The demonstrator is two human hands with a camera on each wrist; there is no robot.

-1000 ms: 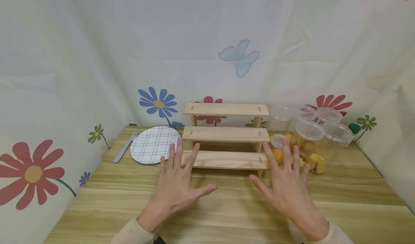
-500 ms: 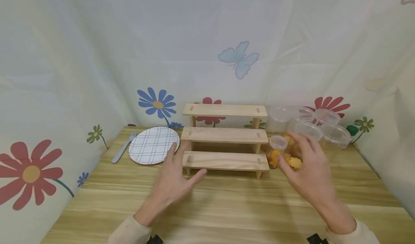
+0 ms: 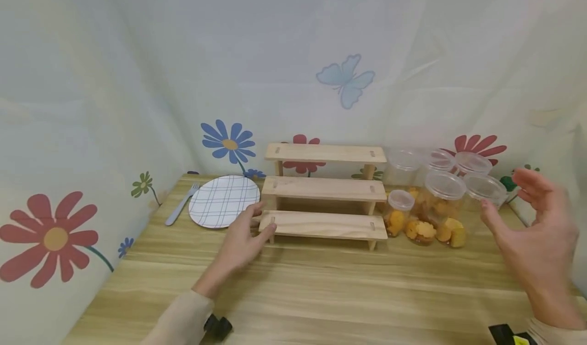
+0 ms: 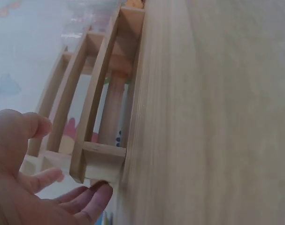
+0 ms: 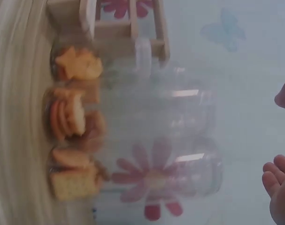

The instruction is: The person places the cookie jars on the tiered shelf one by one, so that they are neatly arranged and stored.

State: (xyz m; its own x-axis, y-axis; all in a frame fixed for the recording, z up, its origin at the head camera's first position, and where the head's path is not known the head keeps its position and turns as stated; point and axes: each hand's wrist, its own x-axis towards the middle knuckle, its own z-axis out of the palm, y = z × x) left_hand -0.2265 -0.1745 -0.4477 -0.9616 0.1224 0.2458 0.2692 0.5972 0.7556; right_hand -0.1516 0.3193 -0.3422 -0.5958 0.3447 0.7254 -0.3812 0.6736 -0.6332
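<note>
A three-tier wooden display stand (image 3: 323, 188) stands in the middle of the table. My left hand (image 3: 240, 240) is at the left end of its lowest board, fingers apart and loosely bent; the left wrist view shows fingertips (image 4: 102, 199) beside that end, contact unclear. Right of the stand are several clear lidded jars (image 3: 445, 184) holding orange and yellow snack pieces. The smallest jar (image 3: 400, 212) is closest to the stand. My right hand (image 3: 543, 233) hovers to the jars' right, blurred, thumb and fingers apart, holding nothing. Star-shaped crackers (image 5: 79, 63) show in the right wrist view.
A white plate (image 3: 224, 201) with a checked pattern lies left of the stand. Beside it is a fork (image 3: 181, 205). A flowered cloth (image 3: 293, 54) hangs behind and around the wood-grain table (image 3: 312, 294).
My right hand has swept rightward, from above the table past the jars to their right side. My left hand has come to the lowest board's left end.
</note>
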